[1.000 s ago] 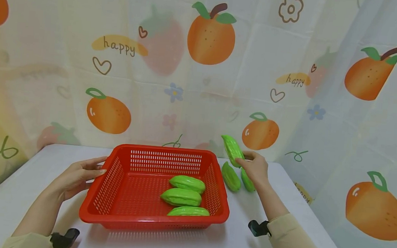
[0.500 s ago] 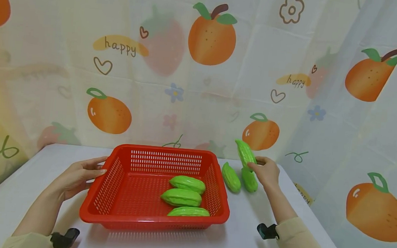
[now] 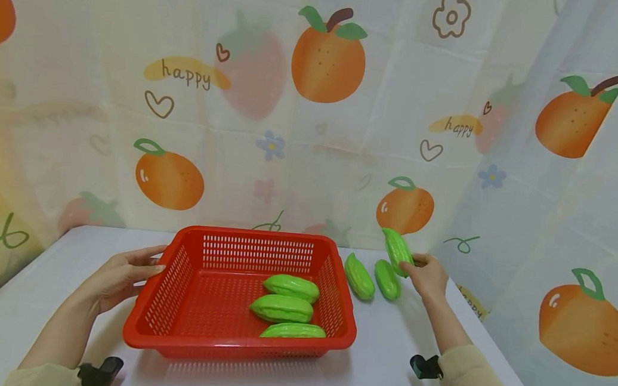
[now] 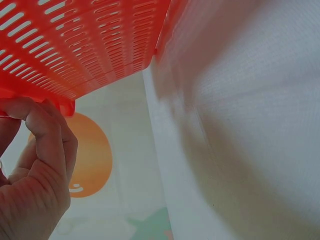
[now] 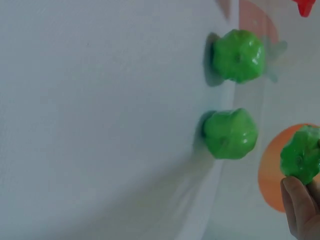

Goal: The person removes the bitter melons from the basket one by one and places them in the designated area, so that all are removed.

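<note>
My left hand (image 3: 122, 277) grips the left rim of a red slotted plastic basket (image 3: 239, 348); the left wrist view shows curled fingers at that rim. Inside the basket, toward its right, lie several green bitter melons (image 3: 282, 308). My right hand (image 3: 429, 277) pinches another bitter melon (image 3: 397, 252) by its lower end, its pointed tip up and leaning left. In the right wrist view this melon (image 5: 300, 155) shows end-on above the fingers. Two more, a left one (image 3: 359, 277) and a right one (image 3: 387, 280), lie between basket and hand on the table.
A white cloth covers the table (image 3: 377, 371). Behind it hangs a curtain (image 3: 311, 157) printed with oranges, which continues along the right side. A black wrist camera (image 3: 426, 367) sits at the right cuff, and another (image 3: 101, 372) at the left.
My right hand has carried its bitter melon rightward and down, away from the basket, uncovering the right-hand melon on the table. The left hand and basket have stayed put.
</note>
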{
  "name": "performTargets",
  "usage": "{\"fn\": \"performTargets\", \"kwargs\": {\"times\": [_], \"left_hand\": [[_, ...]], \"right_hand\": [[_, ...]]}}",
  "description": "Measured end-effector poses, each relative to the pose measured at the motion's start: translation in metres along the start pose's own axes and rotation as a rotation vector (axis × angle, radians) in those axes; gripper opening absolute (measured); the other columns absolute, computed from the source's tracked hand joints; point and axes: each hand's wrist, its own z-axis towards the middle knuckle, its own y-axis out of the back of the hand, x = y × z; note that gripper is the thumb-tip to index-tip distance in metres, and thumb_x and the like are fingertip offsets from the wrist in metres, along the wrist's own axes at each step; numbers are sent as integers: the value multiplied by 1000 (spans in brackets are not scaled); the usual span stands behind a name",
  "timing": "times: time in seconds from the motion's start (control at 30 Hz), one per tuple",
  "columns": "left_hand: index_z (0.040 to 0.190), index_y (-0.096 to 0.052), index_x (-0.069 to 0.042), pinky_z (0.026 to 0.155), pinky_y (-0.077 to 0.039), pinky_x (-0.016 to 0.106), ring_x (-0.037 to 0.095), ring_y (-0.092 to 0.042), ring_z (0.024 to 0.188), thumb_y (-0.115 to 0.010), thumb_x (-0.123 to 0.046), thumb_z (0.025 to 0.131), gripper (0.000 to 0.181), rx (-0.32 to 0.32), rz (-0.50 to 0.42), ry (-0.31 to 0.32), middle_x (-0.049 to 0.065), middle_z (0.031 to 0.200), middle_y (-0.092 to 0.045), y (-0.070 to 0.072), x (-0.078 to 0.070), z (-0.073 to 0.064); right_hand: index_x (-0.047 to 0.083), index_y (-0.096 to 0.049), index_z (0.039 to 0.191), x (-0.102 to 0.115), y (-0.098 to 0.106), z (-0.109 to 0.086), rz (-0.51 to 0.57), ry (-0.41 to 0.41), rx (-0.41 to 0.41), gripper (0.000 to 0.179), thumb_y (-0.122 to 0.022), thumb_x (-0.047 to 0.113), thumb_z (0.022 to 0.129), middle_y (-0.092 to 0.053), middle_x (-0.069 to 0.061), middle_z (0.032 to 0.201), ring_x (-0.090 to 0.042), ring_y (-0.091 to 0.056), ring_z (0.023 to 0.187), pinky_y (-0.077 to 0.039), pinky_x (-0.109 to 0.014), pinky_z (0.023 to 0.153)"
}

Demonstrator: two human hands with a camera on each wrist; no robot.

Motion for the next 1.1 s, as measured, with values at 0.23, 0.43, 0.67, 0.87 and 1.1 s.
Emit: {"fn": "performTargets", "kwargs": {"times": [0.23, 0.43, 0.67, 0.87, 1.1], "left_hand": [[158, -16, -4, 85, -59, 31, 7, -65, 96, -56, -27, 100, 74, 10, -8, -7, -11, 105, -62, 1, 0, 0], [158, -16, -4, 86, -58, 31, 6, -65, 97, -56, -28, 100, 74, 11, -3, -12, -12, 106, -63, 0, -2, 1], [158, -17, -5, 86, -58, 32, 7, -64, 97, -57, -29, 100, 75, -1, 9, 2, -10, 107, -61, 0, -1, 1], [158, -16, -6, 86, -59, 32, 7, -64, 97, -57, -30, 100, 75, -7, 15, 10, -11, 107, -62, 0, 1, 1], [158, -16, -6, 87, -58, 32, 7, -65, 98, -57, -31, 99, 76, -7, 21, 4, -12, 109, -62, 0, 2, 0]], "right_hand": [[-7, -55, 133, -14, 4, 4, -6, -42, -3, 55, -65, 27, 92, -57, -29, 134, -44, -54, 122, -50, -51, 98], [-10, -54, 133, -32, 6, 7, -57, -84, -27, 56, -63, 27, 93, -56, -31, 134, -46, -53, 122, -49, -52, 98], [-12, -51, 134, -48, 9, 8, -79, -142, -6, 57, -60, 28, 95, -52, -33, 137, -49, -50, 125, -48, -54, 100], [-13, -52, 132, -57, 10, 7, -132, -153, -5, 56, -60, 28, 94, -53, -33, 136, -49, -50, 125, -46, -53, 102], [-13, -55, 129, -60, 8, 7, -160, -143, -13, 54, -62, 27, 93, -54, -33, 134, -49, -49, 124, -45, -54, 102]]}}
